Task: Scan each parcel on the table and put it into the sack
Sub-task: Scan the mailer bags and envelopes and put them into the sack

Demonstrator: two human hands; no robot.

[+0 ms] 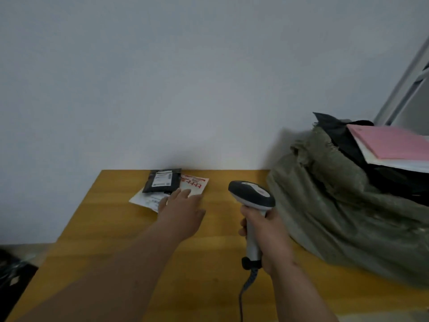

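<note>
Parcels (170, 189) remaining: a small overlapped pile at the far edge of the desk (116, 228), against the wall, left of centre. Black parcel (162, 181) on top with its label up; red-and-white parcel (197, 183) just beside it to the right; white parcel (146, 201) partly under both, nearest the left. My left hand (183, 205) is on the near right side of the pile, grip spread, fingers straight, tips on or just over the red-and-white parcel; contact uncertain. My right hand (267, 231) has its grip wrapped round the handle of the scanner (251, 194), head upright and facing the far edge, cable hanging off the near edge. Sack (348, 205) sits on the right end of the desk, mouth open, dark bags and a pink envelope (394, 145) showing at the top. Key relation: pile lies straight ahead of the left hand and to the left of the scanner, so the left hand is the nearer one. Judgement: left lifts one parcel, label toward the scanner, then carries it right, across to the sack.
</note>
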